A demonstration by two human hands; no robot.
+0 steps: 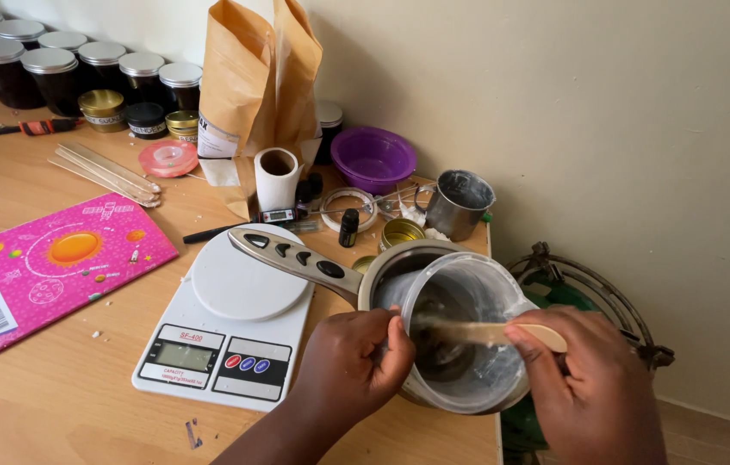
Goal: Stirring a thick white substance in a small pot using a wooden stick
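My left hand (352, 362) grips the near rim of a clear plastic container (490, 383) that sits inside a steel saucepan (399, 258) at the table's right edge. My right hand (593, 383) holds a flat wooden stick (490, 332) by its rounded end, and the stick reaches across into the container. The container's walls are coated with a whitish film. The saucepan's long steel handle (296, 257) points left over a white digital kitchen scale (231, 323).
A pink booklet (46, 267) lies at left. Dark jars with silver lids (55, 73) line the back, beside small tins, wooden sticks (106, 172), a brown paper bag (257, 86), purple bowl (373, 159), metal cup (458, 202) and small dark bottle (348, 228). A gas burner (593, 288) stands beyond the table's right edge.
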